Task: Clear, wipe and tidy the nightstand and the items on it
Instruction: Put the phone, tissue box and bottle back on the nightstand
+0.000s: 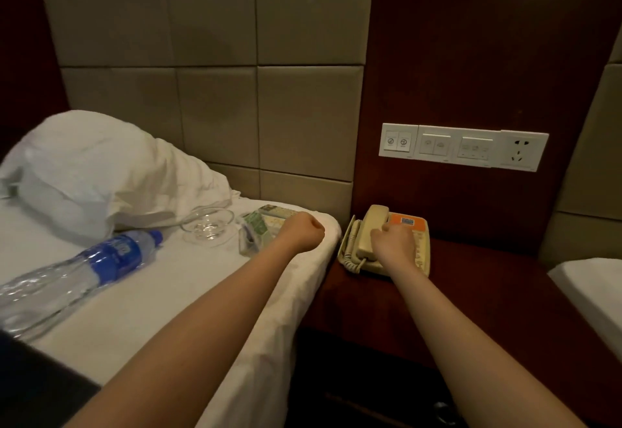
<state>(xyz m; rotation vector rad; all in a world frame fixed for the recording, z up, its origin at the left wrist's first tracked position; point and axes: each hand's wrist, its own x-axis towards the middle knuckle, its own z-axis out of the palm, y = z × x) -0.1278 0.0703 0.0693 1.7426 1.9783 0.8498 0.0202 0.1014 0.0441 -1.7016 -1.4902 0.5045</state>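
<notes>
Item: corded telephone, beige with an orange label, standing at the back left of the dark wooden nightstand, just beside the bed. Handset lies in its cradle on the left side; coiled cord is bunched at the front left corner. Handling, as I judge it: rigid plastic, light to moderate in weight, smooth but not slippery. The handset is loose on the base and would likely tip off if the unit were tilted, and the cord may drag or snag. Best taken by the base with the handset pinned down. Right hand: on top of the telephone, fingers curled over it beside the handset; whether it grips the base alone or the handset too is hard to tell from here. Left hand: clenched in a fist over the bed corner, nothing showing in it. On the bed: remote control, small packet, glass dish (fragile) and water bottle lying on its side.
</notes>
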